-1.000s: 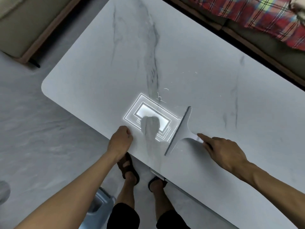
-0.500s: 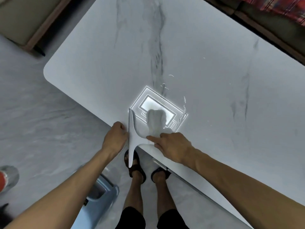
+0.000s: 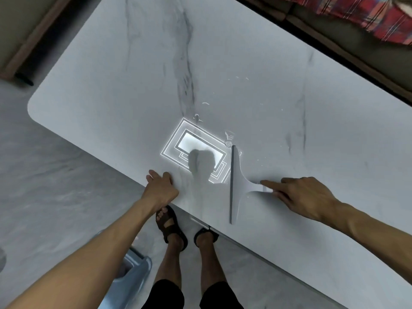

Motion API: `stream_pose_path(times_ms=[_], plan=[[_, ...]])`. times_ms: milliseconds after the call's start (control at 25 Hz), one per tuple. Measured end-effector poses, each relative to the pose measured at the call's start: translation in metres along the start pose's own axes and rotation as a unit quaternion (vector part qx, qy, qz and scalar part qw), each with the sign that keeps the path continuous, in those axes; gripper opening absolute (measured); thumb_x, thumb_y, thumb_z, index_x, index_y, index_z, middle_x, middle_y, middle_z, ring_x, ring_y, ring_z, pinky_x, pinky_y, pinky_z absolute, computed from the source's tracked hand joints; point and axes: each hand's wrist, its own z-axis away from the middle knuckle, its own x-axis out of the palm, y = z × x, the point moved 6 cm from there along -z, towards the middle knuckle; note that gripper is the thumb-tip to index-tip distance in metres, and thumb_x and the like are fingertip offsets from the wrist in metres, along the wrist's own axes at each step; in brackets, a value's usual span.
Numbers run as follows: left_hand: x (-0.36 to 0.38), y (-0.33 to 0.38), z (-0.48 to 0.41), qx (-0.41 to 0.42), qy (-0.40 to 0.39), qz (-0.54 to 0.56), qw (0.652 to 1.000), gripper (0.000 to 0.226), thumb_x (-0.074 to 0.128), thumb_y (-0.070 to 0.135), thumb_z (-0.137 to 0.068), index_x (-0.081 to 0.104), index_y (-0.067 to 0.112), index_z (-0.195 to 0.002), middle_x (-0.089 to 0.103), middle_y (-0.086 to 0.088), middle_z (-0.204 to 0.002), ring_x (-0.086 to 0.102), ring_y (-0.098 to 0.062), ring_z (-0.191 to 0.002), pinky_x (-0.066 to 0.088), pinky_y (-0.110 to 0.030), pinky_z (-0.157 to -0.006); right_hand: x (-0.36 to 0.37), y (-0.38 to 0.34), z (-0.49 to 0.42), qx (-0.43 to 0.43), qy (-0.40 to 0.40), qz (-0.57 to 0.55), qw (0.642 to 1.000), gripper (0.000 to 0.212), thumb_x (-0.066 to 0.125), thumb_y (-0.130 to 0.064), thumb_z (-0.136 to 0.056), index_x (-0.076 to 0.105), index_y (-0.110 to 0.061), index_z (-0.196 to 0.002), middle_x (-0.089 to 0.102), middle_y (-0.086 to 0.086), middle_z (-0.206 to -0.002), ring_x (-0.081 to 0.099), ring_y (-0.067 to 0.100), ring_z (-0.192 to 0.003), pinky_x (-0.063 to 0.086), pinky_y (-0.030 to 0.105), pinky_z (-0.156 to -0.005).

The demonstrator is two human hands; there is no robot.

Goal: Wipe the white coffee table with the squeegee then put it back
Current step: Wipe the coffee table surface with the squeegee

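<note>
The white marble-look coffee table (image 3: 133, 90) fills most of the view. A white squeegee (image 3: 239, 184) lies flat on it near the front edge, its dark blade running from far to near. My right hand (image 3: 305, 197) grips the squeegee's handle, forefinger stretched along it towards the blade. My left hand (image 3: 161, 189) rests on the table's front edge, fingers curled over it, holding nothing. Small water streaks and drops (image 3: 228, 136) glint just beyond the blade's far end.
A bright reflection of a ceiling light (image 3: 196, 150) sits left of the blade. A sofa with a red plaid blanket (image 3: 367, 16) lines the far right side. A light blue bin (image 3: 131, 277) stands on the floor by my left leg, near my sandalled feet.
My right hand has carried the squeegee from the front edge next to my left hand back out to the right. My left hand stayed on the edge.
</note>
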Motion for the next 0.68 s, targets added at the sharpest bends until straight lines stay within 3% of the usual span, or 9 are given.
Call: stream_pose_path(times_ms=[240,400,560,680], plan=[[0.0,0.001,-0.001,-0.014,-0.004,0.016,1.0,0.037,0.04,0.017,-0.081,0.041,0.013,-0.118,-0.002,-0.032,-0.157,0.007,-0.049,-0.145,0.032,-0.047,-0.107,0.013,-0.093,-0.034,-0.153,-0.028,-0.032,0.987,0.044,0.031,-0.044,-0.1,0.026,-0.049,-0.143,0.062,0.0,-0.103,0.064,0.03,-0.087,0.047,0.036,-0.068],[-0.006,-0.011,0.0,-0.011,0.008,0.024,1.0,0.039,0.04,0.019,-0.083,0.042,0.012,-0.122,0.015,-0.028,-0.156,0.022,-0.044,-0.144,0.034,-0.049,-0.108,0.036,-0.143,-0.066,-0.185,-0.077,0.004,0.98,0.049,0.037,-0.032,-0.102,0.024,-0.045,-0.147,0.059,0.005,-0.105,0.063,0.031,-0.088,0.048,0.037,-0.069],[-0.007,-0.004,0.004,-0.001,-0.025,0.014,1.0,0.026,0.042,0.01,-0.078,0.04,0.015,-0.104,0.021,-0.03,-0.149,0.029,-0.047,-0.136,0.041,-0.044,-0.09,0.026,-0.1,-0.06,-0.159,-0.061,-0.012,0.985,0.045,0.033,-0.038,-0.101,0.028,-0.047,-0.145,0.06,0.004,-0.114,0.062,0.032,-0.096,0.044,0.037,-0.074],[-0.013,0.006,0.004,-0.026,-0.031,0.022,0.999,0.039,0.044,0.015,-0.086,0.039,0.006,-0.123,0.018,-0.032,-0.149,0.026,-0.048,-0.137,0.041,-0.048,-0.102,0.004,-0.04,-0.042,-0.095,-0.022,-0.026,0.995,0.043,0.031,-0.043,-0.1,0.029,-0.053,-0.141,0.062,-0.002,-0.106,0.064,0.028,-0.093,0.038,0.032,-0.068]])
